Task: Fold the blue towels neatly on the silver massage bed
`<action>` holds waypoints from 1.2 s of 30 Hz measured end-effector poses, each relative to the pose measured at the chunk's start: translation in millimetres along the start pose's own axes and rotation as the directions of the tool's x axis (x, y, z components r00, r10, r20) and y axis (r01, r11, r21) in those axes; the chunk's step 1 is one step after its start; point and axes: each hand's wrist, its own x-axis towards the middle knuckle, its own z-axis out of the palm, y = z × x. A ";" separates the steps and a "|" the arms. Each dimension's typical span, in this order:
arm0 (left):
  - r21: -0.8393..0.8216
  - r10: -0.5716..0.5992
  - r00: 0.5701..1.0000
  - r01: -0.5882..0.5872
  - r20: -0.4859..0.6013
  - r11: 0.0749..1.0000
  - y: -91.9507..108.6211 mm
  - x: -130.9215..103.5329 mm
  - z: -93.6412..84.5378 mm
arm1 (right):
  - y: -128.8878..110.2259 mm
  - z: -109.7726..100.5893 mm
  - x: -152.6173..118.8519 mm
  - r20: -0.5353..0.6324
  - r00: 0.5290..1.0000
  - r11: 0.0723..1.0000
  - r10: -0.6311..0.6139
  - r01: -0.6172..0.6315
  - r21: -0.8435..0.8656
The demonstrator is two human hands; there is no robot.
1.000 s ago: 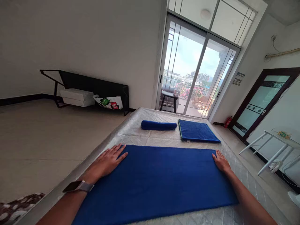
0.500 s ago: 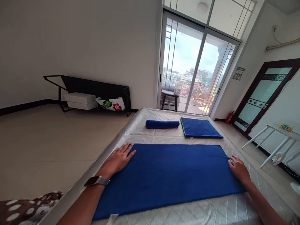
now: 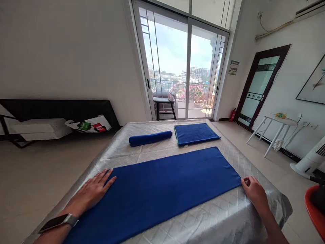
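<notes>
A long blue towel [image 3: 162, 189], folded into a strip, lies flat across the silvery quilted cover. My left hand [image 3: 95, 188] rests flat with its fingers spread on the towel's far left corner, a watch [image 3: 57, 222] on the wrist. At the near right corner, my right hand [image 3: 254, 189] pinches the towel's edge between thumb and fingers. Beyond the towel lie a rolled blue towel [image 3: 150, 138] and a folded blue towel [image 3: 196, 134] with a green edge and a small white tag.
The covered bed [image 3: 203, 223] fills the foreground. A black frame [image 3: 63, 108] with white boxes [image 3: 40, 128] stands left by the wall. Sliding glass doors [image 3: 175, 61] are behind. To the right stand a white table [image 3: 288, 119], a white fan unit [image 3: 311, 159] and something red [image 3: 315, 206].
The view has swung to the right. My right hand has slid along the towel's right edge to its near corner and now pinches it. My left hand stays flat at the far left corner.
</notes>
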 end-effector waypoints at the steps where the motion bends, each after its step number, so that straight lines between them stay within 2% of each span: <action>1: 0.010 0.003 0.999 -0.003 0.050 1.000 1.3 1.4 -7.1 | -1.3 -0.4 -1.6 -0.003 1.000 1.000 0.007 -0.007 -0.001; 3: 0.087 -0.065 0.992 0.055 0.112 0.995 15.1 8.5 -23.9 | -2.6 -0.4 -4.4 0.001 0.999 0.999 0.032 -0.032 -0.001; 4: 0.134 -0.125 0.987 0.112 0.096 0.985 29.7 14.3 -33.2 | -3.0 -0.3 -5.1 0.015 0.999 0.999 0.052 -0.052 0.004; 6: 0.191 -0.227 0.974 0.222 0.006 0.956 76.8 29.1 -51.2 | -3.8 0.1 -5.6 0.053 0.994 0.995 0.094 -0.095 0.028; 7: 0.188 -0.224 0.974 0.222 -0.010 0.957 108.6 37.5 -59.1 | -4.3 0.3 -5.4 0.069 0.991 0.992 0.113 -0.116 0.041; 10: 0.085 0.010 0.999 -0.013 0.033 0.996 223.7 65.5 -74.9 | -6.2 1.4 -5.3 0.072 0.987 0.986 0.145 -0.150 0.066; 12: -0.028 0.112 0.991 -0.110 0.067 0.994 302.6 86.2 -78.1 | -7.7 2.4 -6.3 0.056 0.987 0.985 0.149 -0.153 0.080; 14: -0.185 0.172 0.978 -0.148 0.120 0.972 372.8 107.7 -76.1 | -9.0 3.2 -7.8 0.044 0.988 0.983 0.149 -0.153 0.104; 16: -0.242 0.236 0.961 -0.197 0.141 0.950 430.3 128.4 -69.8 | -9.5 4.1 -9.1 0.035 0.989 0.977 0.144 -0.148 0.151; 19: -0.303 0.312 0.938 -0.258 0.147 0.917 492.3 154.4 -56.1 | -8.2 6.9 -9.8 0.036 0.989 0.958 0.141 -0.145 0.249; 21: -0.332 0.341 0.928 -0.276 0.153 0.902 519.0 168.1 -46.5 | -6.2 10.3 -9.5 0.038 0.991 0.939 0.126 -0.131 0.319; 24: -0.345 0.333 0.925 -0.257 0.182 0.903 541.2 184.7 -34.2 | -3.4 15.7 -9.3 0.017 0.996 0.900 0.084 -0.083 0.428; 30: -0.365 0.278 0.933 -0.182 0.230 0.913 547.2 211.4 -20.5 | -2.2 17.6 -11.7 -0.054 0.998 0.835 -0.009 0.037 0.550; 33: -0.385 0.265 0.935 -0.160 0.238 0.909 547.9 219.7 -18.9 | -1.3 16.3 -11.3 -0.086 0.995 0.817 -0.051 0.091 0.569; 36: -0.417 0.253 0.931 -0.126 0.264 0.900 554.8 223.7 -19.8 | 4.8 13.8 -8.7 -0.112 0.993 0.785 -0.041 0.101 0.611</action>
